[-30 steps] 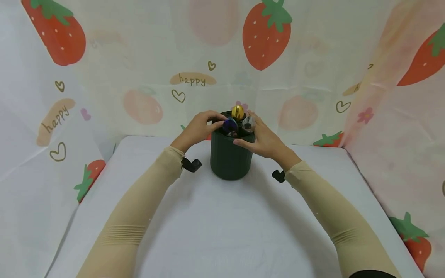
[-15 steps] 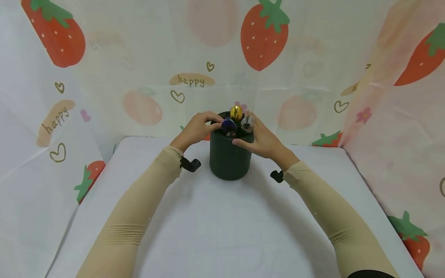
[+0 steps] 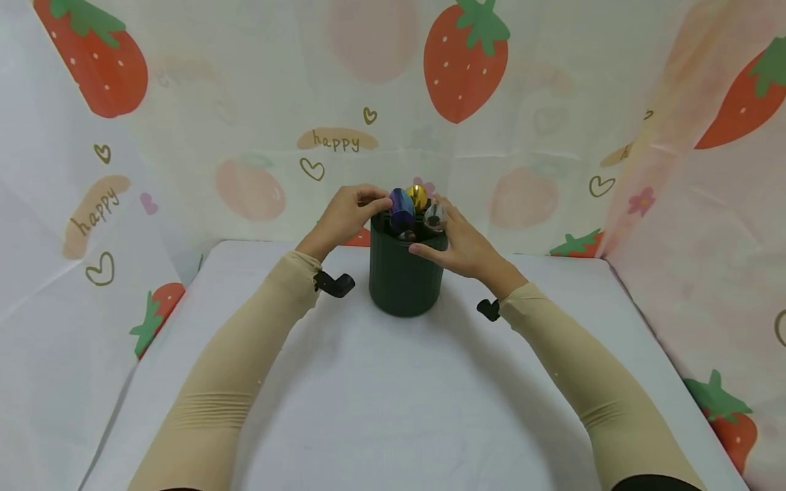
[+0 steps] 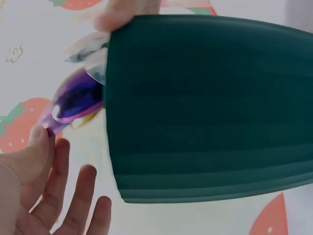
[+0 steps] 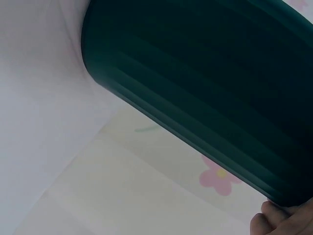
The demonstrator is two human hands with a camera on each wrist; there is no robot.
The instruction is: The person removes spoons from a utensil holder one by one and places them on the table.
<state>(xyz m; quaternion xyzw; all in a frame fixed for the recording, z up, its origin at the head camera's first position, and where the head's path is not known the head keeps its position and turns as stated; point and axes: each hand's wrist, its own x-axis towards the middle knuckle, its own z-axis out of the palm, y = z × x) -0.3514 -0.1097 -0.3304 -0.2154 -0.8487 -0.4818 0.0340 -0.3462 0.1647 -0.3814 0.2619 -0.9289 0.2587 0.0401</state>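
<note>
A dark green ribbed utensil holder [image 3: 405, 276] stands upright on the table. Shiny spoons poke out of its top: a purple-blue spoon [image 3: 402, 210], a gold spoon [image 3: 417, 196] and a silver spoon [image 3: 435, 217]. My left hand [image 3: 347, 217] pinches the tip of the purple-blue spoon between thumb and index finger; in the left wrist view its other fingers spread loosely beside the rim. My right hand [image 3: 467, 245] grips the holder's right side near the rim, thumb in front and fingers behind. The spoons' lower parts are hidden inside the holder.
A white cloth covers the table [image 3: 393, 402]. Behind and on both sides hangs a strawberry-print curtain [image 3: 276, 82], close beyond the holder. Small black wrist mounts [image 3: 334, 284] show at the sleeve cuffs.
My left hand has risen slightly, and the purple-blue spoon has come up with it, showing more of its bowl above the rim. My right hand stays on the holder.
</note>
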